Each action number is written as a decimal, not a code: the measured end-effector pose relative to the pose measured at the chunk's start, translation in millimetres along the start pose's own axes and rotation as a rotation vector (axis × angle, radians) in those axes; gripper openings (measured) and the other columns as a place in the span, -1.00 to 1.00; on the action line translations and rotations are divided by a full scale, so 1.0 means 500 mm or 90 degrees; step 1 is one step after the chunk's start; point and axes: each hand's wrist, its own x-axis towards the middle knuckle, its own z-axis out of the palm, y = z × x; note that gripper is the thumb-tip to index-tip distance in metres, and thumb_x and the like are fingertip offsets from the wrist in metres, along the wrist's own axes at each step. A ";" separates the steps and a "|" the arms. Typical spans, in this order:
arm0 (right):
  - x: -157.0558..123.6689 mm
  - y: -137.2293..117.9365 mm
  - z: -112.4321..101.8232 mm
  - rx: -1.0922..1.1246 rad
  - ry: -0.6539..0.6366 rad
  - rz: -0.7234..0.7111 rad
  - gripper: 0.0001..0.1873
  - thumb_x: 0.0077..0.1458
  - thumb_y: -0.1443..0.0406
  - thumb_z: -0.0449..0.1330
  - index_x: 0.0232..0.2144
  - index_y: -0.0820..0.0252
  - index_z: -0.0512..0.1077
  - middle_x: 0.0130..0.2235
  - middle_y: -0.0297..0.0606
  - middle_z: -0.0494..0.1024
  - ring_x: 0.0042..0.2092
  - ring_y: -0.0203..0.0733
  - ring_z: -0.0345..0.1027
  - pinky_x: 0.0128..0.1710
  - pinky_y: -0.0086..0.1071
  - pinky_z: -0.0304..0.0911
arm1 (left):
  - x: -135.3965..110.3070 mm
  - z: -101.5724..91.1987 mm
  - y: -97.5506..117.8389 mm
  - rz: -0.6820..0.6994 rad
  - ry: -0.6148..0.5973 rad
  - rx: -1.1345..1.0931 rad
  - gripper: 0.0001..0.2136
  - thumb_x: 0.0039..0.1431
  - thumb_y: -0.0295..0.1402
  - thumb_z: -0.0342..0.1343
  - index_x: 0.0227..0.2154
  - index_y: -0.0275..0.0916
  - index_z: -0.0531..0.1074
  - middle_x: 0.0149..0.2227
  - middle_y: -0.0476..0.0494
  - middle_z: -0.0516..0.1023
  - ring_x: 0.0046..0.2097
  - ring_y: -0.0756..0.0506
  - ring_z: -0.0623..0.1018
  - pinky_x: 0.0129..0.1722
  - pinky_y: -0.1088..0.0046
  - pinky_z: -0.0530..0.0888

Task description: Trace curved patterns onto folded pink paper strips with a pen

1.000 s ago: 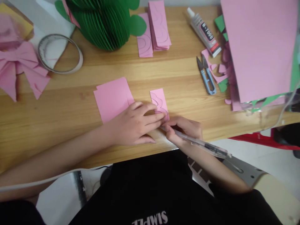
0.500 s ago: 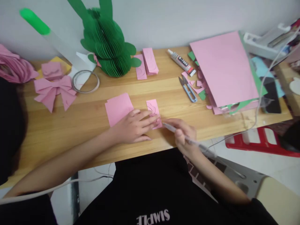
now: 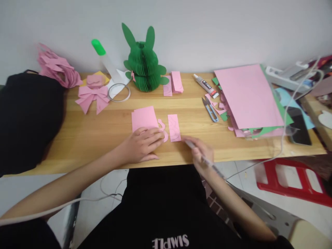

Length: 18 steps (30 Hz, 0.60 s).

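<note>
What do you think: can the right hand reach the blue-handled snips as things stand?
Probably yes: the snips lie ahead of the right hand and nothing seems to stand between, but the pen it holds may hinder taking them.

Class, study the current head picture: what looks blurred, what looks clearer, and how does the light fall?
In the head view, the right hand and slim translucent plastic pen look smeared; in the head view, the pleated, long-eared green paper figure reads fairly clearly; in the head view, light looks diffuse over the brown wooden table, shadows soft.
</note>
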 end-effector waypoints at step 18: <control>0.235 0.073 0.058 0.040 -0.190 0.146 -0.68 -0.09 0.37 0.09 -0.20 0.18 0.37 -0.54 -0.49 0.38 -0.54 -0.31 0.26 -0.51 -0.45 0.16 | 0.109 0.043 0.000 -0.320 -0.071 -0.120 -0.26 0.16 0.05 0.17 0.25 -0.39 0.24 0.30 -0.43 0.29 0.34 -0.35 0.24 0.29 0.12 0.15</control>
